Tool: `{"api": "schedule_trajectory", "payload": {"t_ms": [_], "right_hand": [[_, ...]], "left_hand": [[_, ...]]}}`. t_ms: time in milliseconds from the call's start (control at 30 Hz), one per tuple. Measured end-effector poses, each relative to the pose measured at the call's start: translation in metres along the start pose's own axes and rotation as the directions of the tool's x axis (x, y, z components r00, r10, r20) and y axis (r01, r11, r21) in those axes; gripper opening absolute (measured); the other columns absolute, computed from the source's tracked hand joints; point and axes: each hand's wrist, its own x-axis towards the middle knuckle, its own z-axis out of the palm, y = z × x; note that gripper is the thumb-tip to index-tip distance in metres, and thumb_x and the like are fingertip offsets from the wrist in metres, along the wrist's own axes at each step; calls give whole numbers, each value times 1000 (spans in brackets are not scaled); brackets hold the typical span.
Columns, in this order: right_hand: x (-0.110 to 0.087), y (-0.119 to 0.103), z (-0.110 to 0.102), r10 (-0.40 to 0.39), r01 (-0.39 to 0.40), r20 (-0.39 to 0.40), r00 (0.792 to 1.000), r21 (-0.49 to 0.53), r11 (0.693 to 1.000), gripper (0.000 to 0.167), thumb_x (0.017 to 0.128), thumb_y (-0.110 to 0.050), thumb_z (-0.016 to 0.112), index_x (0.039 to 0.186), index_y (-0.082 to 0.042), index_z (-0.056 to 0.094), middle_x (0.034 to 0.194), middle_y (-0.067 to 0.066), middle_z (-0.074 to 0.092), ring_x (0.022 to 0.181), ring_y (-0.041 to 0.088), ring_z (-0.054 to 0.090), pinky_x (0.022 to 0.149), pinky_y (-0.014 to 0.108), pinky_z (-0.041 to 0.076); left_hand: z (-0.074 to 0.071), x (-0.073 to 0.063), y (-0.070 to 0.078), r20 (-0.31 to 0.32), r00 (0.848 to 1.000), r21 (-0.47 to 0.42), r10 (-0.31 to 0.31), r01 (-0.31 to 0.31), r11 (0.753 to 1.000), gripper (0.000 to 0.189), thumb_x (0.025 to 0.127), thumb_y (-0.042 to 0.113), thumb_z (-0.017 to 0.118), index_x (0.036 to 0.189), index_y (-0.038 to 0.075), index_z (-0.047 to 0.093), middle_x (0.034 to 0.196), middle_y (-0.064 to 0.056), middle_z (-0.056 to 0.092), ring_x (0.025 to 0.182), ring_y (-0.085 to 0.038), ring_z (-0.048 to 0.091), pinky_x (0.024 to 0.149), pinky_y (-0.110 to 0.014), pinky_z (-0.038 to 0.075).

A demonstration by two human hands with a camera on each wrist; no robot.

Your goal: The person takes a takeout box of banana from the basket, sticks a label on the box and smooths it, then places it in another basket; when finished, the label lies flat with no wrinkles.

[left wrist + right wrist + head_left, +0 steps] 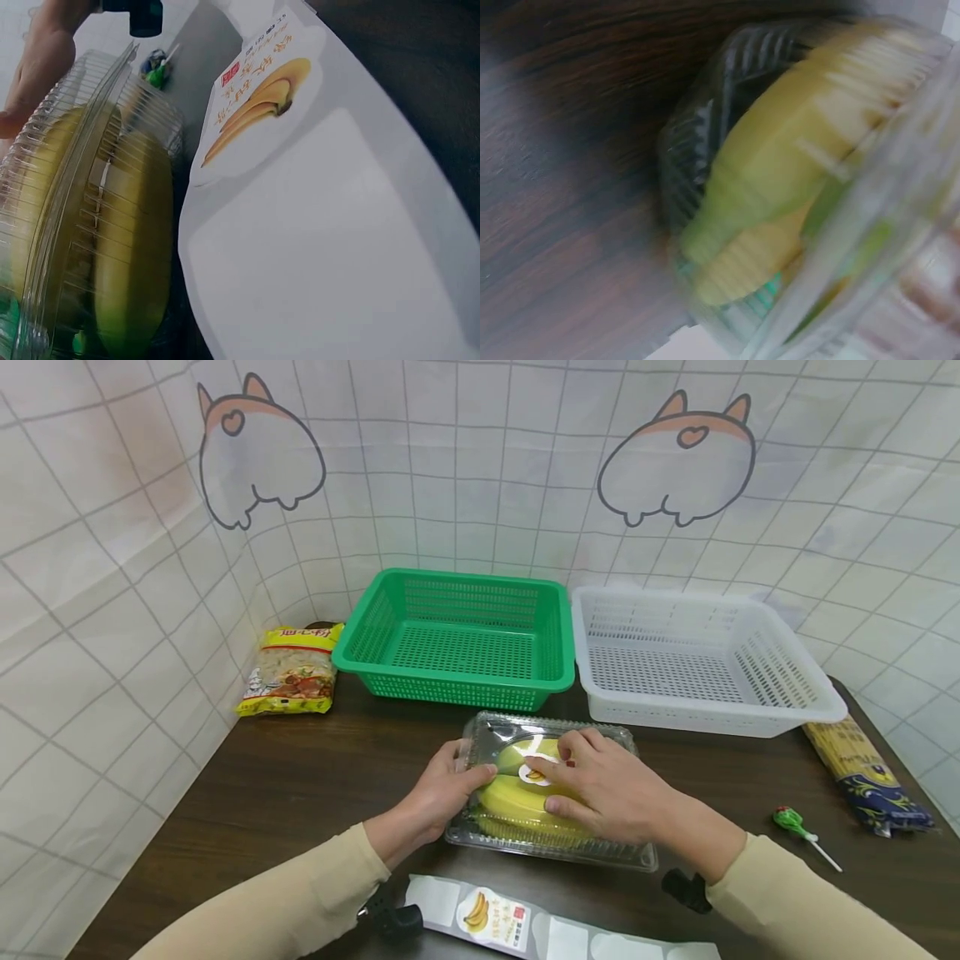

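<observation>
- Nearest me on the dark wooden table (292, 785), toward its near edge, a label strip (566, 935) lies between the person's beige sleeves (307, 887); one label on it is printed with bananas.
- Just beyond it, around the middle of the table, sits a clear plastic box (551, 853) with yellow bananas (517, 802) inside, some of them tinged green.
- The left hand (438, 793) grips the box's left end, thumb over the lid.
- The right hand (615, 793) reaches over the right half of the box; its forefinger presses the round sticker (534, 777) on the lid, and its thumb, apart from that finger, touches the plastic nearer the person.
- Well to the right of the box, a lollipop (789, 818) lies with its stick toward the near right corner.
- Along the table's right edge lies a noodle pack (873, 781), its far end hidden by the white basket.
- Near the far edge stand a green basket (450, 675) and, just right of it, a white basket (697, 708).
- Near the far left corner, beside the green basket, is a yellow bag (292, 672).
- Behind everything hangs a gridded sheet (465, 485) with two cartoon animals.
</observation>
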Motion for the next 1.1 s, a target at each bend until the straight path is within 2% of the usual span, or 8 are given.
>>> {"api": "schedule_trajectory", "payload": {"t_ms": [167,333,433,567,667,833,1100], "right_hand": [[0,0,0,26,-26,5,1000,-21,999,54,105,-56,43,150,-28,55,117,7,53,103,21,46,83,38,45],[0,-1,0,35,-36,-3,999,-46,998,56,105,-58,41,150,-26,54,117,8,53,105,23,47,84,38,45],[-2,-1,1,43,-43,-16,999,-39,998,59,106,-59,38,149,-22,55,118,8,53,108,24,48,87,40,46],[-7,0,0,54,-55,-39,998,-23,998,62,106,-61,36,148,-21,57,119,8,54,112,25,50,88,41,47],[-12,2,-1,61,-62,-48,997,-16,998,61,105,-61,37,148,-23,57,119,8,55,114,26,50,90,43,47],[-21,6,-3,77,-78,-52,996,-7,997,56,105,-59,41,147,-25,58,122,9,56,118,28,50,94,45,46],[-35,12,-4,117,-117,-40,992,-4,993,54,103,-56,51,145,-23,60,129,10,54,125,31,48,99,51,45]], "left_hand": [[0,-1,1,0,1000,1,5,-5,1000,68,100,15,61,154,-8,26,141,-27,51,109,-22,58,96,-38,50],[0,0,1,-15,1000,-4,8,-8,1000,70,99,14,62,154,-9,25,146,-28,47,112,-22,56,97,-37,49],[0,1,1,-19,1000,-11,15,-16,1000,70,100,14,61,154,-10,25,139,-28,53,104,-19,59,90,-32,51],[1,2,0,-22,1000,-26,18,-19,999,68,100,13,61,153,-11,26,122,-22,62,86,-13,60,77,-25,50],[1,1,-1,-28,1000,-36,12,-13,999,66,100,12,61,153,-10,28,117,-19,64,81,-11,58,75,-24,49],[1,0,-1,-30,999,-38,16,-17,999,65,100,12,61,152,-10,29,119,-21,63,80,-11,58,73,-24,49],[1,1,-1,-23,1000,-54,16,-17,998,63,100,11,60,151,-11,30,120,-22,64,80,-10,60,74,-24,50]]}}
